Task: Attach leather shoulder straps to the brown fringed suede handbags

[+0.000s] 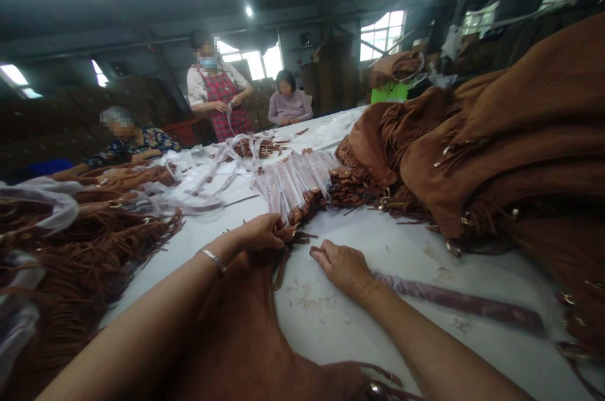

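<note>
My left hand [262, 234], a metal bracelet on its wrist, is closed on the upper edge of a brown suede-like bag [236, 319]. The bag lies under my left forearm, and a narrow tab with a small metal fitting [278, 278] hangs at its side. To the right, my right hand [343, 265] pinches the brown end of a strap between thumb and fingers. That strap [463, 303] runs under my right wrist to the right, wrapped in clear plastic film. A small space separates the two hands.
A row of plastic-wrapped straps [297, 183] lies just beyond my hands. Brown bags [515, 149] are heaped high at right, and fringed ones [94, 249] at left. Scraps dot the white table [307, 325]. Several people, including one in a checked apron [227, 104], are across it.
</note>
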`<state>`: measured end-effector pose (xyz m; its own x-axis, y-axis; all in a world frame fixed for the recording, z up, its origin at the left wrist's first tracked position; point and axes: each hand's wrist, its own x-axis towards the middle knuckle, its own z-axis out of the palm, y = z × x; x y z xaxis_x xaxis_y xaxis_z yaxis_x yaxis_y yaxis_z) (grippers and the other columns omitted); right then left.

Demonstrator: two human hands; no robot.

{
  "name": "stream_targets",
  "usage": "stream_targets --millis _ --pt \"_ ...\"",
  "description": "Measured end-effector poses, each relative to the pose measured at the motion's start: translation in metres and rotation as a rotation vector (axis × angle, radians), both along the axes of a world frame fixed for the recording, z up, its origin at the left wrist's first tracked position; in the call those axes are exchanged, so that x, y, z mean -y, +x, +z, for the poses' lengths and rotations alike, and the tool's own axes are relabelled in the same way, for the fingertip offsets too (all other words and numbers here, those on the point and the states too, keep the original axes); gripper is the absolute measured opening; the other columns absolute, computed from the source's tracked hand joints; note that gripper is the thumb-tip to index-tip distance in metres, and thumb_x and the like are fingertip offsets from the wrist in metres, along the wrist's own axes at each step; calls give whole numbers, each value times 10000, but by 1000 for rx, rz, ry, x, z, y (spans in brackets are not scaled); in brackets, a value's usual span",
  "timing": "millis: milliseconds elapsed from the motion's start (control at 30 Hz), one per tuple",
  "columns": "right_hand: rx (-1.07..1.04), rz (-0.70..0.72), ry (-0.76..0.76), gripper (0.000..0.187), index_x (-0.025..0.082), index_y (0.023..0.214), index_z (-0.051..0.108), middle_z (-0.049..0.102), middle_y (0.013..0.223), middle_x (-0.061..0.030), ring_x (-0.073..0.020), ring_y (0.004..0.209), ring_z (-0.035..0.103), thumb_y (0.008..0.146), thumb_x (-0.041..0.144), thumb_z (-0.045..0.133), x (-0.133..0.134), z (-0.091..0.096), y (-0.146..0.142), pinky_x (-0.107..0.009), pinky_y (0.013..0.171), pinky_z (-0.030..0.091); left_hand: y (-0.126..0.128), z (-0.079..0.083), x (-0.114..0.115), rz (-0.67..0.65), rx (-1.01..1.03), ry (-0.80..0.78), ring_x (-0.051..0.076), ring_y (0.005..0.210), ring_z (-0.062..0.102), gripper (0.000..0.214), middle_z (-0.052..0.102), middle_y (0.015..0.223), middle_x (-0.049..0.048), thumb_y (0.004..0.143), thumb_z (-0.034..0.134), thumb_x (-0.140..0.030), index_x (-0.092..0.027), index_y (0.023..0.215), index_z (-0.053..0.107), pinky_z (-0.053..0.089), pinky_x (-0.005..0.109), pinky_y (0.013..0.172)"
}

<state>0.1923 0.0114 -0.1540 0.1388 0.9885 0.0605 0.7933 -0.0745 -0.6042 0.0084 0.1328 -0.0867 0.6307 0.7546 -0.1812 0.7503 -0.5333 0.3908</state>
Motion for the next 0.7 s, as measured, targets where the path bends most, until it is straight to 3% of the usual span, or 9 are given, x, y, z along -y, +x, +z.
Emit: stream_targets --millis 100,200,333,467,700 --pt "-281 -43 6 346 174 700 489 513 571 -4 -141 552 510 872 461 398 -6 7 12 -240 534 346 -10 4 33 -45 27 90 157 674 503 219 583 772 5 663 582 -272 -213 872 558 348 229 597" --pt "-599 -27 -51 400 169 784 475 374 491 66 -77 387 337 892 506 289 -7 14 21 -195 405 266 -21 2 71 -139 64 159 168 744 511 167 593 849 27 788 479 -281 -242 930 557 372 257 708" --pt "-907 78 -203 390 143 794 521 360 486 80 -42 345 258 840 519 429 0 18 13 -172 349 185 -27 -9 104 -304 15 401 204 835 518 272 599 938 79 873 353 -232 -227 1075 535 362 314 779" --pt "-1100 179 -313 367 149 717 489 357 473 86 -27 342 244 799 505 530 6 21 1 -157 343 168 -24 -19 116 -356 -4 519 223 847 504 282 580 931 112 910 318 -300 -209 1020 561 337 338 767" --pt "-1312 289 -425 346 165 681 415 268 462 114 -17 364 183 755 423 634 5 24 6 -141 360 146 -20 -20 123 -358 155 405 223 794 478 219 558 827 98 895 339 -259 -207 896 552 305 372 782"
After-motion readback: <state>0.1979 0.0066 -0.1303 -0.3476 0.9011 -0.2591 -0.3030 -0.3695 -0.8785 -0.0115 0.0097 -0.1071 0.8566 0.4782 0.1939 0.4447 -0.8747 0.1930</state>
